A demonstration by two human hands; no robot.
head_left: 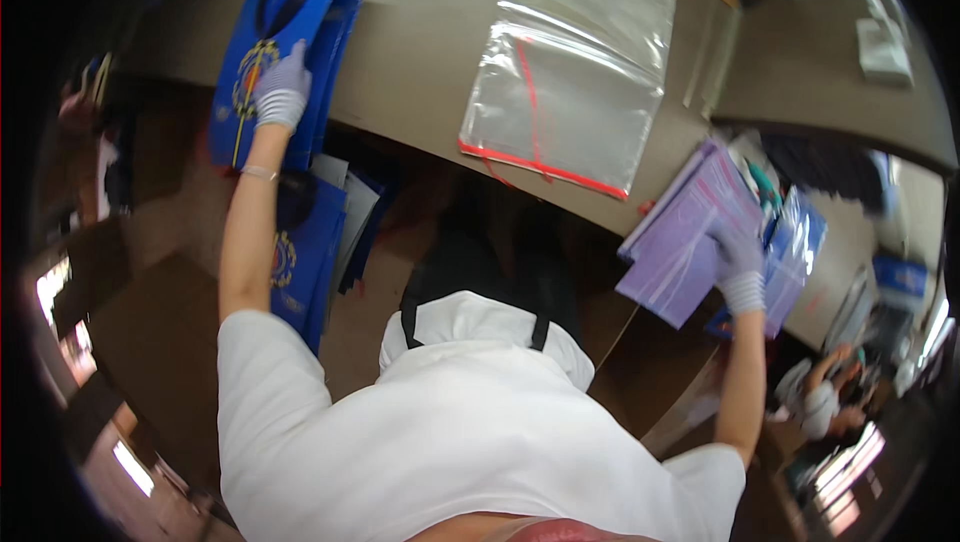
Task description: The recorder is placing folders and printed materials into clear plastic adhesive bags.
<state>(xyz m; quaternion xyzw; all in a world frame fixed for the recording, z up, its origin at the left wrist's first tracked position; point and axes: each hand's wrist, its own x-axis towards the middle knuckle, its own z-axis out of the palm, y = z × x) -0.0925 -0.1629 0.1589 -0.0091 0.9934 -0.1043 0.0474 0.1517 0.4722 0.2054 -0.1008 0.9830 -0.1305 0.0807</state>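
My left hand (pixel 283 90), in a pale lavender glove with a white cuff, lies on the front of a blue paper bag (pixel 232 122) at the left of the table. Its index finger points toward the bag's dark handle, and the bag's gold round emblem is partly covered. My right hand (pixel 738 260), gloved alike, is closed at the edge of a flat purple packet (pixel 672 262) in clear film. That packet sticks out past the table's near edge; my right fingertips are blurred. Between my hands lies a stack of clear plastic sleeves (pixel 575 92) with red edges.
More blue bags (pixel 305 252) stand below the table edge at left, with white and dark sheets beside them. Wrapped blue and purple packets (pixel 795 247) lie right of my right hand. A white power adapter (pixel 884 50) sits at the far right. Another person (pixel 820 397) works at lower right.
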